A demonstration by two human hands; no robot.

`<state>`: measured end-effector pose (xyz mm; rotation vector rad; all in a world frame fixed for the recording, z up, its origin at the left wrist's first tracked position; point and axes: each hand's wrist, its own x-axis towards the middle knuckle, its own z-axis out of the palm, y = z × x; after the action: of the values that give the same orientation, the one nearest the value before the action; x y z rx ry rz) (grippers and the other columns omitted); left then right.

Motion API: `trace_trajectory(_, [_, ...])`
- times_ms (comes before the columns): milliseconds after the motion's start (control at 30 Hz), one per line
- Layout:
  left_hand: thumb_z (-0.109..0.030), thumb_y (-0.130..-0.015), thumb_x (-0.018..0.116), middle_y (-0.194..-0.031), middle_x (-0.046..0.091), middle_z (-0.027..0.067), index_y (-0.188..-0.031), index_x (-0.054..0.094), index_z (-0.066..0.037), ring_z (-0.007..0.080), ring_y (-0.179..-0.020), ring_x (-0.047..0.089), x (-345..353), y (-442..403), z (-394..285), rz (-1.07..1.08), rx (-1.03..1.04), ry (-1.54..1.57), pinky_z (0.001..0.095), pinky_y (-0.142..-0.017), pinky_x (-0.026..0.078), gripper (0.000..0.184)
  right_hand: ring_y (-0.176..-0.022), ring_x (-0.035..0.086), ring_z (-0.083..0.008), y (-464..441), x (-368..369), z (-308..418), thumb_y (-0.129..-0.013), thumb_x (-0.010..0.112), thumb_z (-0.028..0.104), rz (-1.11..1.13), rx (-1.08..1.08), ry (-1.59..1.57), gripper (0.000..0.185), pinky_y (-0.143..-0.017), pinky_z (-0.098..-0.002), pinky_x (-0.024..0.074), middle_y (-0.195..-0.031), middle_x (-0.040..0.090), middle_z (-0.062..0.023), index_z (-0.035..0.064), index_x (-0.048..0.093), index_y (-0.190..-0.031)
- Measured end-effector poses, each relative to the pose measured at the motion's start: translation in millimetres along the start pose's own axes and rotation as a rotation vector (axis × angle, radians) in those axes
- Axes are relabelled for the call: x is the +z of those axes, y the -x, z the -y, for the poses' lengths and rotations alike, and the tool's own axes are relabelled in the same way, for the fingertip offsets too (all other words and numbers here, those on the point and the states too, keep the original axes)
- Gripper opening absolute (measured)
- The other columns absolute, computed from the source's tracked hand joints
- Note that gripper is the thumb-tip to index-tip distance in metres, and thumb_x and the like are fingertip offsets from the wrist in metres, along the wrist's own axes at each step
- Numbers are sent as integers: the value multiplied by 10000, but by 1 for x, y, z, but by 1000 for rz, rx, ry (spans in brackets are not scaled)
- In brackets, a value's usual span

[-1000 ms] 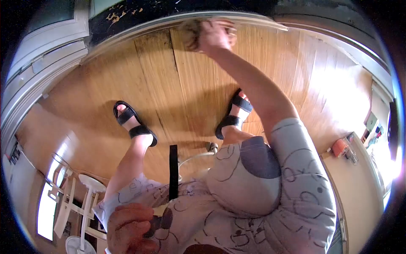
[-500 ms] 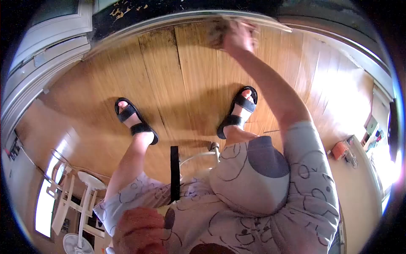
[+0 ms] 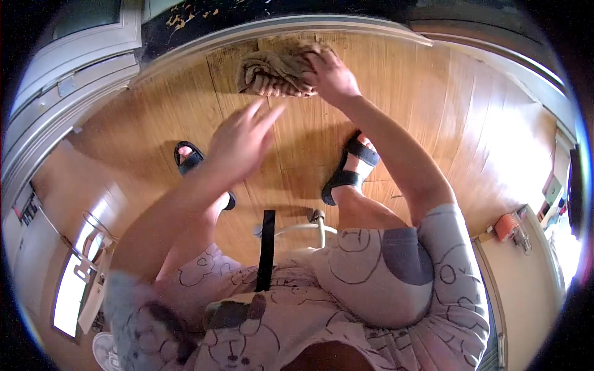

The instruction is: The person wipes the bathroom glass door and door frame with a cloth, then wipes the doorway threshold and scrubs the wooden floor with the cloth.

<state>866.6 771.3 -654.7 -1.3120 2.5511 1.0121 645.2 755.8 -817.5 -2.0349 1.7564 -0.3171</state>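
Observation:
A bunched brown cloth [image 3: 272,71] lies on the wooden floor [image 3: 297,133], close to the raised sill at the far edge. Its striped, folded side faces me. My right hand [image 3: 334,77] has its fingers wrapped over the cloth's right end. Just short of the cloth's near side, my left hand [image 3: 242,137] reaches forward with fingers spread and nothing in them. Motion blurs that hand somewhat, and a small gap separates its fingertips from the cloth.
My sandalled feet, the right sandal [image 3: 349,164] in fuller view, stand apart on the floor. White curved stool legs [image 3: 320,227] show beneath me. The door sill [image 3: 291,28] bounds the far side, and an orange item [image 3: 506,227] stands at the right.
My right hand has come left and nearer with the cloth, which now shows clearly. My left hand has risen from my lap and stretched forward towards it.

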Motion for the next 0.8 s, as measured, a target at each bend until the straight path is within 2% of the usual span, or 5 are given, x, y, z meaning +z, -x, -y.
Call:
trace_trajectory(100, [-157,-844,554,-1338,411,176,-1308,453,-153,334,-1112,509,100,-94,52,-154,-53,-132,434,-879,459,476,-998,544,-256,6,-7,-30,-839,588,289,124,161,-70,268,-783,-355,519,-1046,520,-93,158,596,-1073])
trace_trajectory(200, [-142,-841,545,-1339,406,166,-1300,466,-149,318,-1128,494,97,-124,24,-181,-286,-116,432,-896,444,466,-940,553,-248,2,-31,-40,-847,563,205,-229,128,4,239,-779,-348,510,-947,523,-76,194,606,-1082])
trace_trajectory(367, [-185,-879,467,-1353,370,139,-1328,430,-125,289,-1261,360,130,-107,17,-53,-228,-153,453,-1014,336,454,-1268,354,-305,11,-17,-29,-860,531,223,211,-126,215,533,-1061,-406,301,-1398,358,-136,24,394,-1334])
trace_trajectory(600, [-279,-873,450,-1494,187,113,-1382,299,-8,292,-1343,256,121,-155,59,-236,-159,-357,468,-1088,215,596,-1313,295,-316,-26,-4,-20,-886,502,281,97,-189,327,545,-1099,-410,237,-1383,372,-171,-48,390,-1307])
trace_trajectory(800, [-193,-861,416,-1427,323,174,-1328,388,24,305,-1315,307,145,-110,38,-121,-105,-331,469,-1088,208,515,-1322,280,-328,19,-5,-1,-874,532,292,197,-123,243,564,-1099,-427,240,-1376,378,-177,-50,394,-1301])
